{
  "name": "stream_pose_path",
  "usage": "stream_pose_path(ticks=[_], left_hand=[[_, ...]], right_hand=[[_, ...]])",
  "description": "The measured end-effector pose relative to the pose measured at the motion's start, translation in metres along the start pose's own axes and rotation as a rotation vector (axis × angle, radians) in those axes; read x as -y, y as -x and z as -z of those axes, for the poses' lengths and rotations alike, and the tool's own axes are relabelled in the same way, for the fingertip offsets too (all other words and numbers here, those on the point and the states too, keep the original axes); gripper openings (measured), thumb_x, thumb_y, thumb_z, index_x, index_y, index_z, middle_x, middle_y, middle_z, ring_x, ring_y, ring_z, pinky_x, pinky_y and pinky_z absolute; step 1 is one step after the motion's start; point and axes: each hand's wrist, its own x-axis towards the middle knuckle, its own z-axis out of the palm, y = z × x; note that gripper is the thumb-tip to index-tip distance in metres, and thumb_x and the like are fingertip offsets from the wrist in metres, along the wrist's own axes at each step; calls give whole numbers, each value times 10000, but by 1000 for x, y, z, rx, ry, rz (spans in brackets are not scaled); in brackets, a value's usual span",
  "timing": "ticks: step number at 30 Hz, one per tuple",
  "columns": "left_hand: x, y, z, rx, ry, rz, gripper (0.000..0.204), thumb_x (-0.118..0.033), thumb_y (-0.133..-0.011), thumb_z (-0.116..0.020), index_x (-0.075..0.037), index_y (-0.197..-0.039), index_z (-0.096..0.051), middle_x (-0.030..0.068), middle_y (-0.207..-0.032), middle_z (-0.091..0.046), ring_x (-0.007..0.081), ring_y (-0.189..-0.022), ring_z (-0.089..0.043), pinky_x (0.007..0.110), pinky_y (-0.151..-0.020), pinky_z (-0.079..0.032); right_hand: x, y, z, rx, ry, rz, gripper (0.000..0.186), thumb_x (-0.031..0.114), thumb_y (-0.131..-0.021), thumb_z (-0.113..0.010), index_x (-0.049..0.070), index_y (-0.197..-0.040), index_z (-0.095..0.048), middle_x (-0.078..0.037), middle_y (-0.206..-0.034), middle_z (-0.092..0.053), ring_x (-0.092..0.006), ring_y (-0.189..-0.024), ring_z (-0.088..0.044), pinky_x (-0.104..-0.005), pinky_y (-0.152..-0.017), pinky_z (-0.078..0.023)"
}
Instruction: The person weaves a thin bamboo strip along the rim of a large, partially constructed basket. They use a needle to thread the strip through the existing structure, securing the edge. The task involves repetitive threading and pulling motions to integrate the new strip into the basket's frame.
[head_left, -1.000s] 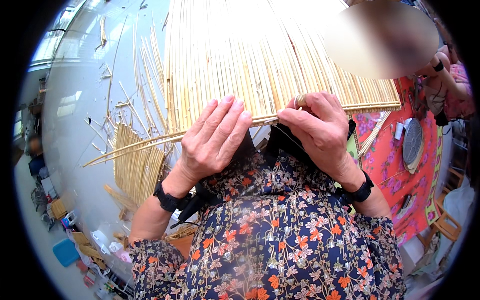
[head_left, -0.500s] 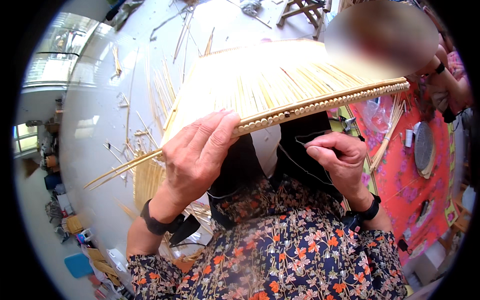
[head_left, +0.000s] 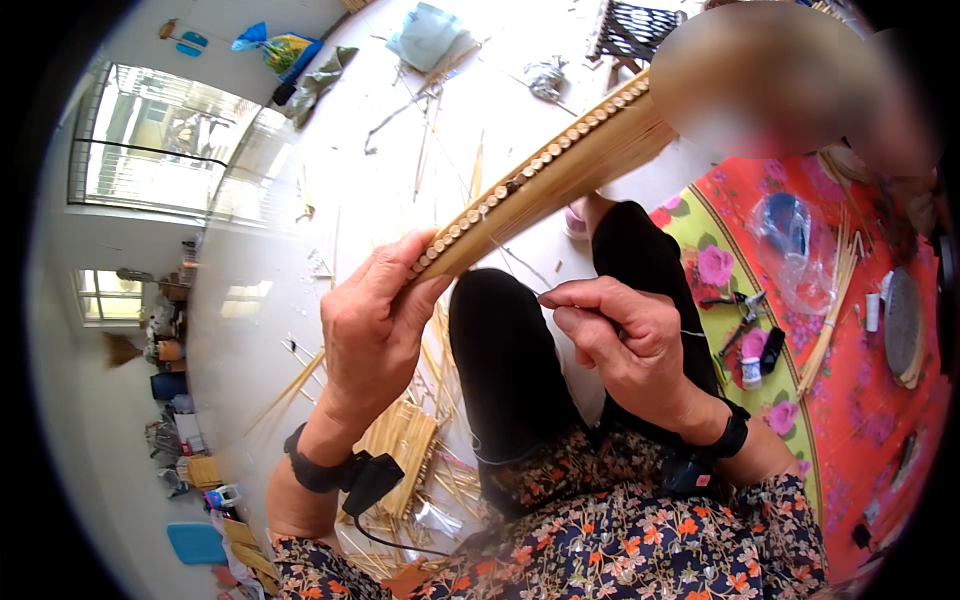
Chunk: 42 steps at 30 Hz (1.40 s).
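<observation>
"How is the reed panel (head_left: 550, 185) placed?"
"It is tilted edge-up, its near end clasped between the left hand's (head_left: 370, 325) fingers."
"And the right hand (head_left: 635, 350)?"
"It is held below the panel, fingers pinched narrow on a thin thread (head_left: 518, 260), which is strung from the panel's edge."

A reed-stalk mat (head_left: 560, 183) is seen nearly edge-on, tilted, its long edge slanted from eight o'clock up toward two o'clock, where its end is hidden by a blurred patch. Along that edge, round pale stalk ends (head_left: 545, 156) are packed in a row, one darkened. Thin pale thread (head_left: 515, 260) is hung below, toward five o'clock.
</observation>
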Motion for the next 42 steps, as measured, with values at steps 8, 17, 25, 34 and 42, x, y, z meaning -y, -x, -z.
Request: stream_pose_path(ticks=[8, 17, 25, 34, 42], left_hand=[[11, -11, 18, 1, 135, 203, 354, 2, -1011, -732, 98, -1350, -692, 186, -1125, -801, 192, -1019, -773, 316, -907, -610], [19, -14, 27, -12, 194, 309, 380, 5, -1017, -727, 117, -1376, -675, 178, -1176, -794, 177, -1064, -754, 309, -945, -603], [20, -9, 24, -35, 239, 335, 381, -7, -1019, -738, 117, -1374, -676, 175, -1169, -792, 175, -1060, -752, 305, -939, -602], [12, -4, 16, -35, 225, 276, 350, 11, -1013, -739, 107, -1347, -691, 182, -1135, -795, 179, -1032, -759, 308, -908, -612], [-10, 3, -1, -8, -14, 79, 365, 32, -947, -787, 49, -1305, -717, 209, -1090, -788, 286, -938, -797, 354, -812, -630]], right_hand=[[2, -45, -32, -28, 19, 139, 146, 1, -1016, -706, -50, -1148, -740, -176, -944, -773, -218, -788, -772, -309, -692, -578], [-4, -72, -43, -25, 4, 98, 154, 29, -1015, -697, -49, -1139, -743, -198, -907, -763, -262, -781, -775, -326, -694, -577], [-2, -76, -46, 4, -22, 22, 189, 43, -1023, -690, -47, -1178, -753, -184, -877, -754, -186, -756, -740, -312, -696, -563], [4, -66, -38, 23, -22, -18, 183, 54, -1045, -677, -50, -1176, -752, -121, -760, -700, -103, -671, -670, -284, -624, -531], [4, -42, -26, -14, -60, -103, 181, 53, -1057, -668, -47, -1166, -772, -46, -726, -712, -60, -603, -631, -251, -563, -503]])
